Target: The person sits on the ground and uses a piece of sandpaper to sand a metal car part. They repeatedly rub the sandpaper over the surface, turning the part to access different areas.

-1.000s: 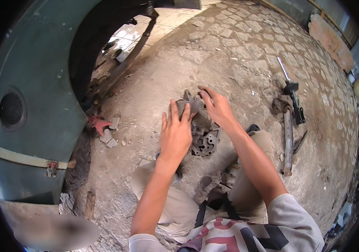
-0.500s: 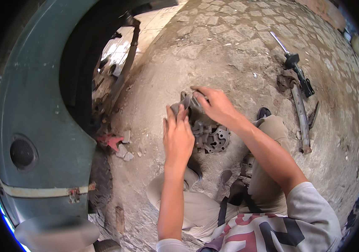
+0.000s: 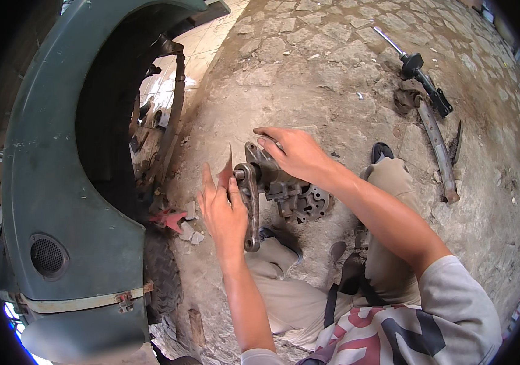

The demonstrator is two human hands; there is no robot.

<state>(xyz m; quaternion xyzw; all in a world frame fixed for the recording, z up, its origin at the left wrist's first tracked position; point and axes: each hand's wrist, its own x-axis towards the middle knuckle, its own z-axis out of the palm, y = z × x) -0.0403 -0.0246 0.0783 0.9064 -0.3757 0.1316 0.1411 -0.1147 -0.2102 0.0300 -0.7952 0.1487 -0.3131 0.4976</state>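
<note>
A grey metal gearbox [image 3: 288, 192] with a round, holed end face stands between my knees. From its near left side sticks a shaft that carries a dark lever arm [image 3: 251, 210], which hangs down toward my leg. My right hand [image 3: 296, 156] is wrapped over the top of the housing, thumb and forefinger at its far end. Close to the shaft end, my left hand [image 3: 223, 213] pinches a thin reddish-brown sheet [image 3: 226, 168], like sandpaper, between its fingers. The sheet stands up bent, beside the lever's upper end. My right palm hides part of the housing.
A green vehicle fender [image 3: 41, 176] with an open wheel arch stands at left, a tyre [image 3: 164, 274] below it. A red metal piece [image 3: 168, 219] lies near broken stones. At right lie a shock absorber [image 3: 421, 76] and a long rusty metal arm [image 3: 438, 152].
My left hand has moved left and down with the sheet, off the gearbox's far end. The lever arm now shows plainly. My right hand stays on the housing, and the view has shifted slightly.
</note>
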